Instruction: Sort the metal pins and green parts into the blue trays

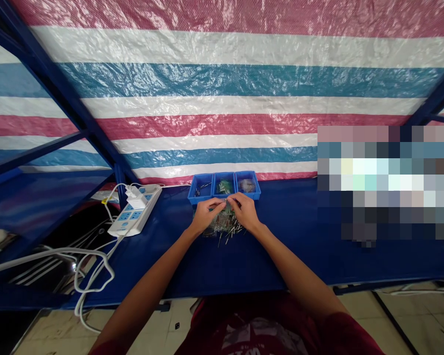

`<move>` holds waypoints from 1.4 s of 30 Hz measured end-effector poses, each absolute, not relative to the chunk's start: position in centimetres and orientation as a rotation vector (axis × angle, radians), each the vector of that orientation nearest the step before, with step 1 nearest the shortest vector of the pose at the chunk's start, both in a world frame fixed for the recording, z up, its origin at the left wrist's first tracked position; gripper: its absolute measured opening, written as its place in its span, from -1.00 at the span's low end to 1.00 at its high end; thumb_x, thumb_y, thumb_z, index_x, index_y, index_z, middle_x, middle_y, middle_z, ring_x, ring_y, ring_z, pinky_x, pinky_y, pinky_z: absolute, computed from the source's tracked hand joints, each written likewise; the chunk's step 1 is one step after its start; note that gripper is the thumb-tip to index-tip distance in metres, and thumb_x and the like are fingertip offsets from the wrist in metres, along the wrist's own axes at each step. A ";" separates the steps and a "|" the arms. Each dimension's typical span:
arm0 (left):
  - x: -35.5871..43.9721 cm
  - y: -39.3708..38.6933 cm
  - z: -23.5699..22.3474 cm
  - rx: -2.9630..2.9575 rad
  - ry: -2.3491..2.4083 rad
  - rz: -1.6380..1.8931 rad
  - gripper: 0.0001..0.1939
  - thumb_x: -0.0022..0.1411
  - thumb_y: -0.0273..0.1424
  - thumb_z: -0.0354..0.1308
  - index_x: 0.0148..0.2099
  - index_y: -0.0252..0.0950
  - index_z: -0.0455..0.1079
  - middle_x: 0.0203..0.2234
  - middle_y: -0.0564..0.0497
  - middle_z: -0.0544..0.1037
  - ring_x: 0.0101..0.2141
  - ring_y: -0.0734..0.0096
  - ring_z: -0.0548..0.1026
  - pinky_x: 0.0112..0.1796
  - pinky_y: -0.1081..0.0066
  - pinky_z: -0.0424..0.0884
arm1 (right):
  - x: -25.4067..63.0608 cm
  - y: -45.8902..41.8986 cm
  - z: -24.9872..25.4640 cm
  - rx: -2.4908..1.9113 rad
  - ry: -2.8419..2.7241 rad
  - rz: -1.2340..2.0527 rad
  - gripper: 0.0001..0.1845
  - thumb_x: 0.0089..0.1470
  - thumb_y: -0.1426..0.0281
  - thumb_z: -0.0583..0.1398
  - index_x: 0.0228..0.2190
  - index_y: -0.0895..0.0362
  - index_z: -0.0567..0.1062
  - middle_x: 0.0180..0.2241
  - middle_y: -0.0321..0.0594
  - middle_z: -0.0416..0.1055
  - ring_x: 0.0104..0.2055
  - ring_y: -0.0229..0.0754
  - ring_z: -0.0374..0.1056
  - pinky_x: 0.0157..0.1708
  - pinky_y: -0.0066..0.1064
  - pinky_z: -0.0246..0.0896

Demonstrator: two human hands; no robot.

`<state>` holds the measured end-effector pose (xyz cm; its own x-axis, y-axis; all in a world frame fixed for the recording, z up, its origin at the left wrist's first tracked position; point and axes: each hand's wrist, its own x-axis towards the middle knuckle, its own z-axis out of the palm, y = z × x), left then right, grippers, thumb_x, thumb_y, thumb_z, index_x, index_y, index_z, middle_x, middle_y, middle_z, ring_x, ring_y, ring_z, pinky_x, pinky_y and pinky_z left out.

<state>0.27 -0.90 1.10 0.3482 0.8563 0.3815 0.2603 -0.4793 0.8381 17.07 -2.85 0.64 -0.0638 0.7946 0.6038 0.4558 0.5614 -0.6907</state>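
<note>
My left hand [206, 214] and my right hand [245, 211] meet fingertip to fingertip just in front of three blue bins. Both are closed in a pinch around something small and pale that I cannot make out. Under and between them lies a heap of clear plastic bags [222, 223] on the blue table. Loose thin metal pieces [234, 231], silvery and pin-like, spill from the heap toward me. The left bin [195, 199] holds a few slim dark and silver pieces. Green-tinted bagged parts [224, 186] fill the middle bin, and a clear bag [246, 186] lies in the right one.
A white power strip [135, 217] with a white plug adapter [136, 198] stands to the left, its white cables [96, 256] looping over the table edge. Blue frame posts [68, 103] rise at the left. Striped plastic sheeting [237, 79] hangs behind. A pixelated area covers the right.
</note>
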 end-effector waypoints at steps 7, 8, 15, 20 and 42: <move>0.2 -0.7 0.9 1.819 0.957 1.108 -0.66 0.15 -0.13 0.19 -0.31 -0.34 0.49 -0.44 -0.04 0.59 -0.37 0.26 0.57 -0.25 0.32 0.52 | 17.1 -2.9 0.9 -1.090 -1.639 0.549 -0.70 0.19 0.25 0.08 -0.37 0.15 0.53 -0.51 -0.23 0.46 -0.51 -0.22 0.34 -0.39 -0.41 0.24; 0.2 -0.8 0.9 1.792 0.957 1.105 -0.66 0.14 -0.13 0.20 -0.30 -0.34 0.49 -0.44 -0.04 0.59 -0.38 0.27 0.57 -0.25 0.31 0.52 | 17.0 -2.9 0.9 -1.094 -1.638 0.576 -0.70 0.18 0.24 0.08 -0.37 0.14 0.53 -0.53 -0.24 0.45 -0.53 -0.23 0.33 -0.40 -0.42 0.24; 0.3 -0.8 1.0 1.724 0.978 1.064 -0.65 0.08 -0.12 0.23 -0.33 -0.34 0.46 -0.48 -0.02 0.57 -0.43 0.29 0.54 -0.31 0.34 0.51 | 16.9 -2.9 0.8 -1.100 -1.627 0.680 -0.73 0.15 0.28 0.10 -0.38 0.14 0.54 -0.57 -0.30 0.43 -0.57 -0.25 0.33 -0.44 -0.45 0.22; 0.3 -0.7 1.0 1.767 1.020 1.120 -0.66 0.11 -0.13 0.21 -0.42 -0.34 0.44 -0.55 0.01 0.53 -0.49 0.35 0.50 -0.37 0.39 0.48 | 17.7 -2.5 1.2 -1.193 -1.694 0.611 -0.80 0.10 0.37 0.13 -0.45 0.15 0.53 -0.55 -0.31 0.42 -0.51 -0.27 0.31 -0.43 -0.47 0.15; 0.2 -0.5 1.0 1.741 1.114 1.190 -0.67 0.08 -0.13 0.22 -0.43 -0.33 0.43 -0.58 0.03 0.50 -0.51 0.34 0.50 -0.44 0.40 0.52 | 18.6 -2.2 0.5 -1.436 -2.367 0.484 -0.81 -0.25 0.34 0.44 -0.52 0.06 0.56 -0.56 -0.28 0.46 -0.48 -0.18 0.39 -0.52 -0.46 0.04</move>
<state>0.19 -0.46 0.99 0.1935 0.9314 0.3082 0.2460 -0.3502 0.9038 18.59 -2.21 0.46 -0.4379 0.8931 0.1027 0.7811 0.4345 -0.4484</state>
